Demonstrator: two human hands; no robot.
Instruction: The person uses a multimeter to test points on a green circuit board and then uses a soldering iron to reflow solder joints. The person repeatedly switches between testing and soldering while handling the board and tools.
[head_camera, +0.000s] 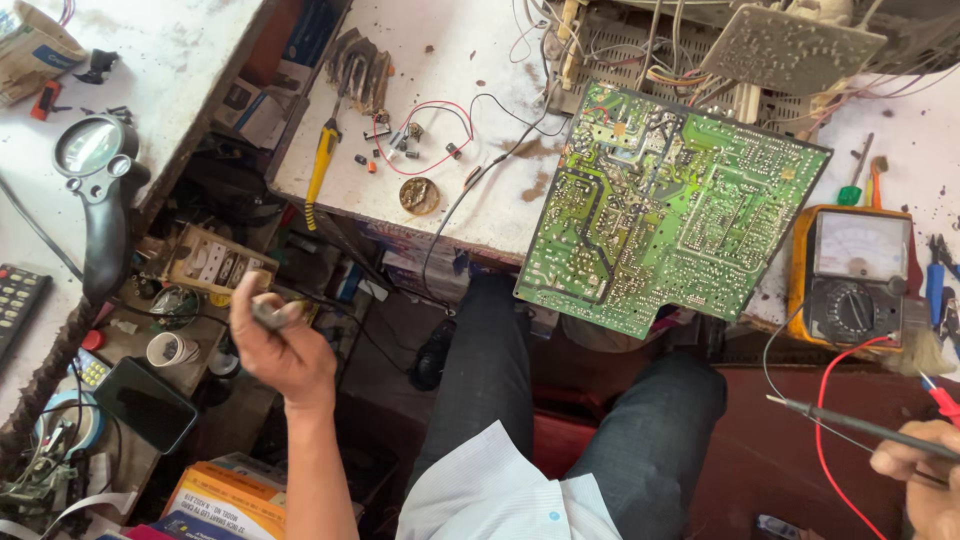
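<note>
Head view. The left hand (285, 345) is raised over the cluttered floor space beside the bench, fingers curled shut around a small dark tool (268, 314) whose kind cannot be made out. The right hand (920, 475), low at the frame's right edge, is closed around the black test probe (850, 425), a thin rigid rod pointing left; the red probe (940, 400) lies just above the fingers, and whether the hand grips it too cannot be told. Red and black leads (825, 400) run up to the orange-cased meter (858, 275) on the bench. The green circuit board (665, 210) rests tilted, solder side up, over the bench edge above the person's knees. The probe looks light, stiff and sharp-tipped, best held at its insulated handle; the board seems light, rigid and fragile, best taken by its bare edges. A yellow-handled screwdriver (320, 165) lies well apart.
</note>
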